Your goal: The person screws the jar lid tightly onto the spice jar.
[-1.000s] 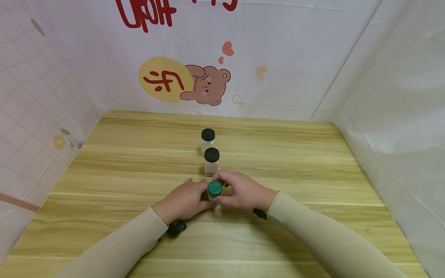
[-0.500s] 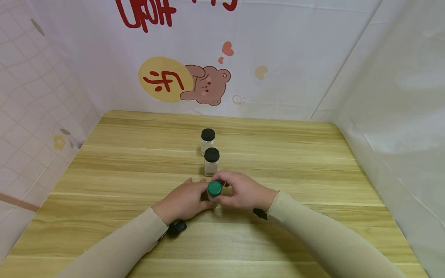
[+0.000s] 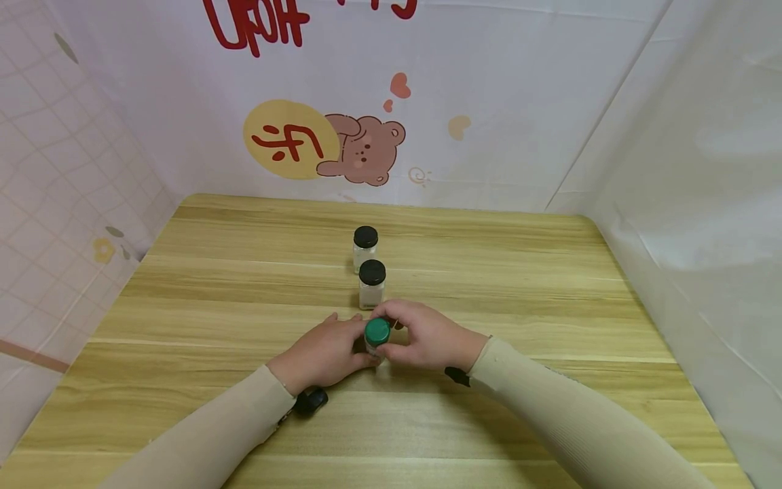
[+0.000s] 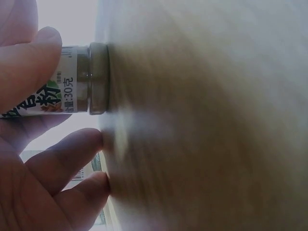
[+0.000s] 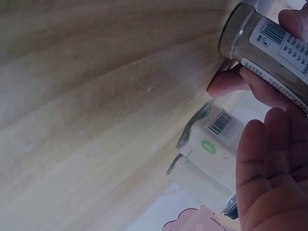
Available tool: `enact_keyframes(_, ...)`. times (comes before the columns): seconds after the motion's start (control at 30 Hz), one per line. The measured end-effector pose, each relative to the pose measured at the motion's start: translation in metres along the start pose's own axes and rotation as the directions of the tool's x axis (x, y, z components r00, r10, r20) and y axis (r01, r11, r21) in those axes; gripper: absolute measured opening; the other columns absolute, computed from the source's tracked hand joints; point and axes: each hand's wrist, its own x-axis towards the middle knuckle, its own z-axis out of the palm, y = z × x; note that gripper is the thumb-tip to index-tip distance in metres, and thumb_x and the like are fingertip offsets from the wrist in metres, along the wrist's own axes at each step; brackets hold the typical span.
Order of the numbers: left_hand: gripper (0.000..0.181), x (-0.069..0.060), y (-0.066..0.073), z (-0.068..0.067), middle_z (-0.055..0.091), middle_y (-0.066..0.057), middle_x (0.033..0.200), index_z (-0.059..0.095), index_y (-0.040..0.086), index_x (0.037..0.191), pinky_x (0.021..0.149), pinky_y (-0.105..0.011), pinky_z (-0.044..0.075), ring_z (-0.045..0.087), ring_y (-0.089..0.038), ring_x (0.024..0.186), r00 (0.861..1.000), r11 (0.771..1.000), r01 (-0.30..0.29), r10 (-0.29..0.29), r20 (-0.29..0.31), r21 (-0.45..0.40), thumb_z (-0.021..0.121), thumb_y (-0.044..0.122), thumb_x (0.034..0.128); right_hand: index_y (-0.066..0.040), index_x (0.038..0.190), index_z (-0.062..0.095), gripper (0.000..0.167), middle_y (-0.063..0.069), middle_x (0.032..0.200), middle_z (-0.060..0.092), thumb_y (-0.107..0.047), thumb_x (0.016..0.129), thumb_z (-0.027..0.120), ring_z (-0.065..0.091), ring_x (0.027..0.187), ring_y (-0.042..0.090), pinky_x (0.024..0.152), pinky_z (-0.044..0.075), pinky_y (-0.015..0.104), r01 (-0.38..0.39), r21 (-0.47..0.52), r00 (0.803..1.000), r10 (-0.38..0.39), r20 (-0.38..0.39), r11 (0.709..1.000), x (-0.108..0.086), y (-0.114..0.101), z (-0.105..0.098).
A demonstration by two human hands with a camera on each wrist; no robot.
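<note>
A small glass spice jar (image 3: 377, 331) with a green cap stands upright on the table between the two hands. In the left wrist view the spice jar (image 4: 98, 79) bears a printed label, and brown powder shows through the spice jar (image 5: 240, 36) in the right wrist view. My left hand (image 3: 320, 353) holds its lower body between thumb and index finger; two other fingers (image 4: 79, 154) touch the tabletop. From the right, my right hand (image 3: 430, 334) pinches the jar high up, around the cap, with thumb and curled forefinger. The far side of the grip is partly hidden.
Two clear jars with black lids stand behind the hands: a nearer jar (image 3: 371, 293) and a farther jar (image 3: 364, 258). The wooden table (image 3: 519, 272) meets a white printed backdrop (image 3: 501, 81) at the back, with hanging sheets left and right.
</note>
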Motion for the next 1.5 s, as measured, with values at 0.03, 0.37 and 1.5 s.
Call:
enact_keyframes(0.03,0.045,0.0002,-0.0001,0.0002,0.067,-0.008,0.141,0.066,0.027,0.137,0.124,-0.068,0.028,0.069,-0.024,0.127,1.000,1.000,0.001,-0.001,0.002,-0.001,0.076,0.044,0.0967,-0.013,0.121,0.063,0.030,-0.003,0.113,0.069,-0.015,0.095,0.077,0.066,0.104,0.009,0.098,0.057,0.035,-0.008,0.000,1.000,0.008,-0.002,1.000,0.0000,-0.0002,0.0003)
enact_keyframes(0.37,0.042,-0.0002,0.0001,0.0004,0.070,-0.002,0.132,0.068,0.026,0.133,0.124,-0.069,0.028,0.069,-0.023,0.124,1.000,1.000,0.000,0.000,-0.001,0.007,0.076,0.045,0.0969,-0.014,0.130,0.060,0.039,-0.005,0.118,0.069,-0.017,0.095,0.078,0.066,0.107,0.010,0.101,0.057,0.039,-0.029,0.014,1.000,0.029,0.008,0.999,-0.0018,-0.0007,-0.0004)
enact_keyframes(1.5,0.045,0.0002,-0.0004,-0.0006,0.064,-0.010,0.148,0.066,0.027,0.138,0.126,-0.067,0.026,0.061,-0.026,0.138,0.999,1.000,0.023,-0.023,0.024,-0.001,0.074,0.046,0.0979,-0.015,0.128,0.062,0.037,-0.006,0.118,0.069,-0.019,0.095,0.079,0.066,0.107,0.009,0.101,0.057,0.037,-0.040,0.010,0.999,0.040,0.013,0.999,-0.0013,-0.0019,-0.0001)
